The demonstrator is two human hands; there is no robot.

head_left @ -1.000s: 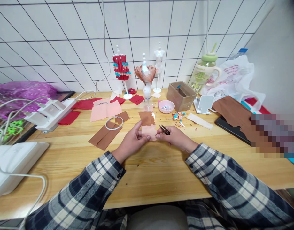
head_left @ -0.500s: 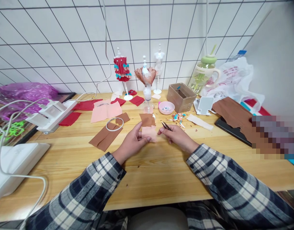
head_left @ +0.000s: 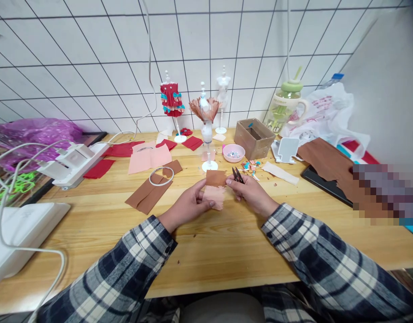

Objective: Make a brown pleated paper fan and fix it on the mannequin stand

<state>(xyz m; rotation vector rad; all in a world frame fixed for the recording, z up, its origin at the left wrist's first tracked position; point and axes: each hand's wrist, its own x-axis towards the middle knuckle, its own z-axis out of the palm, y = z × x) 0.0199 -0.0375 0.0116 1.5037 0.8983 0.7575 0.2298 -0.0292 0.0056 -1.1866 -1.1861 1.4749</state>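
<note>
My left hand (head_left: 189, 204) pinches a small two-tone piece of fabric (head_left: 215, 188), brown on top and pale pink below, just above the wooden table (head_left: 209, 251). My right hand (head_left: 252, 193) is closed round small black thread snips (head_left: 237, 175), whose tips point up and away. Its fingertips also touch the right edge of the fabric. Both hands meet near the table's middle, in front of a white mannequin stand (head_left: 206, 134) with a brown feathery collar.
Brown, pink and red fabric pieces (head_left: 149, 157) and a white ring (head_left: 161, 175) lie at the left. A pink bowl (head_left: 234, 152), cardboard box (head_left: 254, 137), green-lidded cup (head_left: 287, 105), phone stand (head_left: 287, 149) and brown cloth (head_left: 327, 159) sit right. Power strip (head_left: 72, 161) and cables lie far left.
The fabric piece has shifted slightly right and tilted in my left hand. My right hand with the snips has come back against the fabric's right edge, snips now pointing more upward.
</note>
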